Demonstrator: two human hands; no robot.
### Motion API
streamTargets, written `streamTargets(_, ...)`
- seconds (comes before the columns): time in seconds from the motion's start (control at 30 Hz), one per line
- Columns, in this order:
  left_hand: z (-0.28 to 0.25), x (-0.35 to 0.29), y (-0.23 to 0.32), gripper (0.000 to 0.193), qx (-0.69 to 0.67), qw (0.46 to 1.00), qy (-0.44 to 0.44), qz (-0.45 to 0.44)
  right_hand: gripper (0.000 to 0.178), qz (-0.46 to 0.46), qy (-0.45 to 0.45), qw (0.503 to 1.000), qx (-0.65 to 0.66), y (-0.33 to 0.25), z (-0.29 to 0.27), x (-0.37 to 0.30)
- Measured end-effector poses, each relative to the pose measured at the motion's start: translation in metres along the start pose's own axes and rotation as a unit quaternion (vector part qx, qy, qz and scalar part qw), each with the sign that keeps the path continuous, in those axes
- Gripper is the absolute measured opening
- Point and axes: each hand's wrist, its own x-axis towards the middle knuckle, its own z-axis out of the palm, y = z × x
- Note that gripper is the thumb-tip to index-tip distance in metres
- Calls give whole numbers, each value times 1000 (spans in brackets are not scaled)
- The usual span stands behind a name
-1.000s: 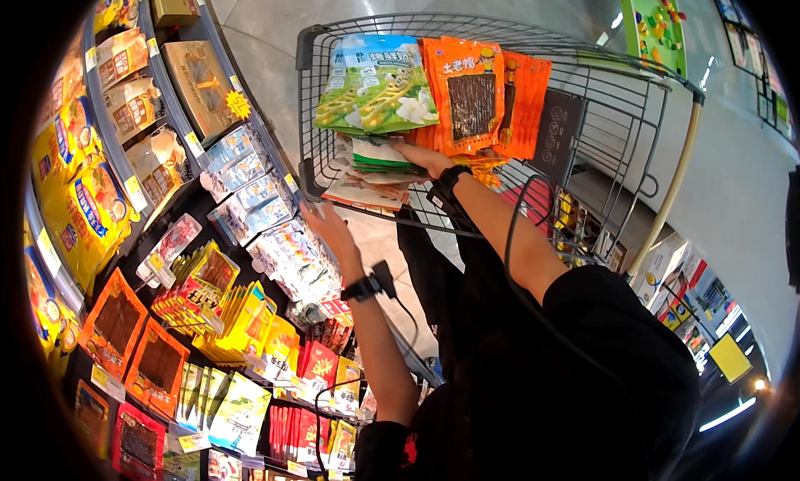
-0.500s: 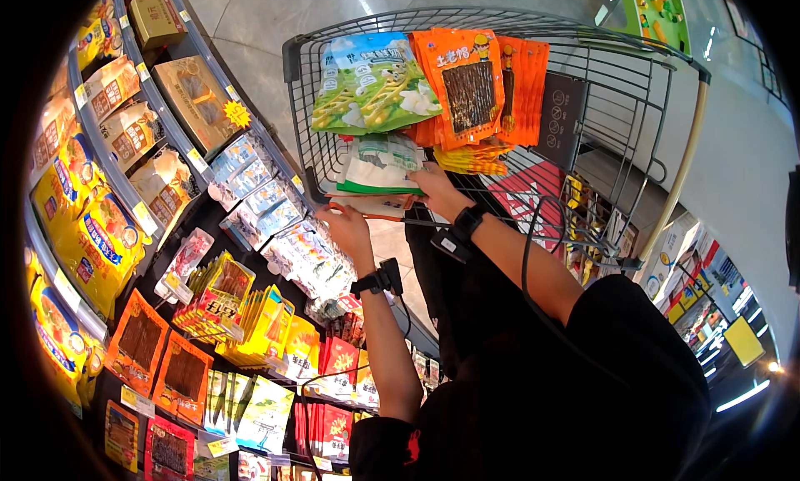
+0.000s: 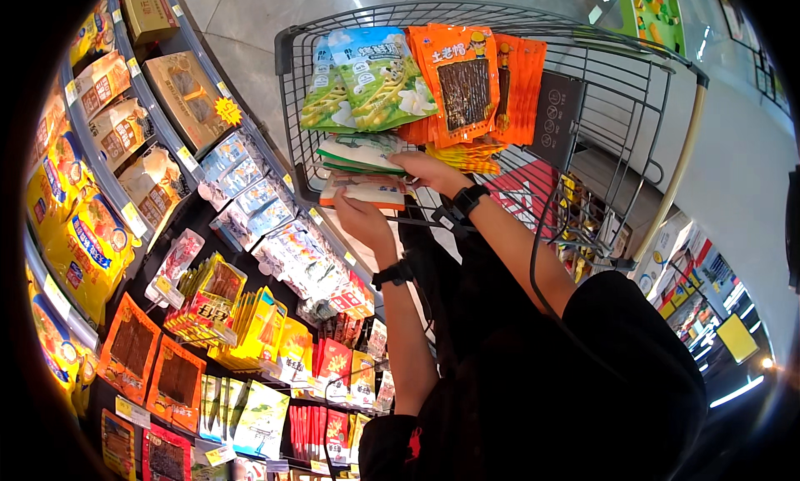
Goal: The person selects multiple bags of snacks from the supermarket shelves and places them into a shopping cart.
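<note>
My left hand point(image 3: 363, 222) is closed on the near edge of a white and orange snack pouch point(image 3: 364, 189), at the cart's near left corner. My right hand point(image 3: 432, 172) grips the right end of several white and green pouches point(image 3: 360, 152) just behind it; its fingertips are partly hidden. Beyond them, blue and green snack bags point(image 3: 387, 85) stand in the wire shopping cart point(image 3: 282, 72). Beside those are orange bags with dark strips in a window point(image 3: 463, 89), and yellow packs point(image 3: 467, 158) lie below them.
Store shelves run along the left, with yellow bags point(image 3: 96, 239), a tan box point(image 3: 190, 97), white-blue packs point(image 3: 250, 193) and orange packets point(image 3: 177, 381). A dark panel point(image 3: 557, 118) stands in the cart, and its handle point(image 3: 671, 189) is at the right. Cables hang along my arms.
The white and orange pouch has come into fuller view, with my left hand now at its near edge. My right hand and the green pouches have shifted left.
</note>
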Motion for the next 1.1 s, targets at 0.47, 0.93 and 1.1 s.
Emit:
streamTargets(0.47,-24,78,-59,39,267,935,165,164,31,-13,-40,977,209,13,-37,61)
streamTargets(0.93,-15,121,-66,48,15,985,-170,-21,56,19,9,998,52,13,43,98)
streamTargets(1.1,-18,101,-72,47,0,983,-176,-46,42,49,-44,995,79,11,17,98)
